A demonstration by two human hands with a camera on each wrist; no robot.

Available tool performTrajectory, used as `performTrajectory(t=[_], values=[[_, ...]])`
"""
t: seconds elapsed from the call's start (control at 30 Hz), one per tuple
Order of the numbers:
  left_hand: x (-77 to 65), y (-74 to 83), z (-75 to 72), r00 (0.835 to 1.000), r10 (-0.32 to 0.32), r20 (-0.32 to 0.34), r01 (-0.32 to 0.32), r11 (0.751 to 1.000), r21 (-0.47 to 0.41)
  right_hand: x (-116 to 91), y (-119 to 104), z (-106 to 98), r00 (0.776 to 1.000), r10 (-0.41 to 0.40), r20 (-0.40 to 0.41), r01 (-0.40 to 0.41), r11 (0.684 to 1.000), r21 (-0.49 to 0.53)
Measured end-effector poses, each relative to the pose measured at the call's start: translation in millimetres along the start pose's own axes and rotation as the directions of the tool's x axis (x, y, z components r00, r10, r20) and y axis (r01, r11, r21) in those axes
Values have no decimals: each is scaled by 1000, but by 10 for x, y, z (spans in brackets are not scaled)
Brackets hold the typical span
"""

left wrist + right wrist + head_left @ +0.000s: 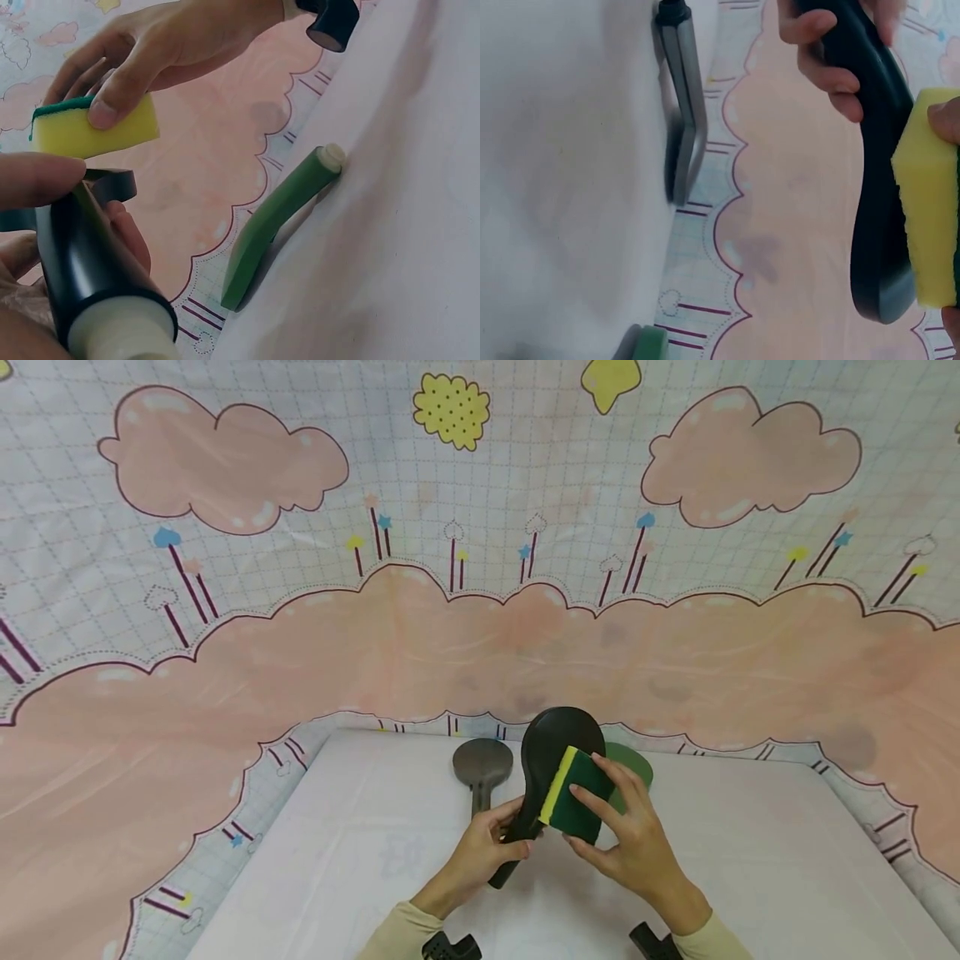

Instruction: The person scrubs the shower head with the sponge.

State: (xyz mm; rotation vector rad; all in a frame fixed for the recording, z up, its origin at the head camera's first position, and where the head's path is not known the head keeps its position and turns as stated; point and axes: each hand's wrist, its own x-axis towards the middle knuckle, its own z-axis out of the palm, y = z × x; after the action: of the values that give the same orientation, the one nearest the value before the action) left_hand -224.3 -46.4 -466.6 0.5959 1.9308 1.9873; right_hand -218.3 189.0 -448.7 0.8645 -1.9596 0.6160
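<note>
"Rm?"
"We see 1 printed backdrop (487,643) behind, 1 white table (300,860) below."
"Tools?"
"3, paddle-shaped: 1 black tool (551,743) up over the table; 1 grey tool (482,762) & 1 green tool (635,765) on it."
"Grips we see?"
"2: L grip (480,853) wraps the black tool's handle, R grip (633,839) pinches 1 green-yellow sponge (581,795) at that tool's head."

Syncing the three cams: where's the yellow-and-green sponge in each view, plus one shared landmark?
Head: sponge below and right of centre, in the right hand, overlapping the black tool.
Left wrist: sponge at upper left, yellow side showing, thin green layer along its top.
Right wrist: sponge at the right edge, about mid-height, partly cut off by the frame.
Shared landmark: the black tool, held by the left hand, shows in all three.
</note>
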Motion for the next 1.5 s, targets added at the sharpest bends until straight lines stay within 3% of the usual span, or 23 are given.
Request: performTrajectory(t=[0.13, 0.4, 0.87, 1.27, 1.5], values=[[5, -6, -11, 1000, 3, -11, -3, 1000, -9, -13, -34, 30, 1000, -6, 9, 6, 1000, 10], [7, -29, -63, 995, -89, -49, 79, 980, -182, -74, -179, 142, 996, -40, 74, 39, 999, 14], [1, 8, -111, 982, -93, -161, 41, 953, -301, -158, -394, 326, 984, -101, 146, 96, 995, 41], [-3, 43, -130, 973, -84, -216, 11, 947, -320, -203, -425, 343, 974, -111, 196, 108, 994, 29], [18, 16, -128, 957, -75, -279, 1, 966, -257, -96, -197, 156, 992, -41, 117, 43, 999, -17]])
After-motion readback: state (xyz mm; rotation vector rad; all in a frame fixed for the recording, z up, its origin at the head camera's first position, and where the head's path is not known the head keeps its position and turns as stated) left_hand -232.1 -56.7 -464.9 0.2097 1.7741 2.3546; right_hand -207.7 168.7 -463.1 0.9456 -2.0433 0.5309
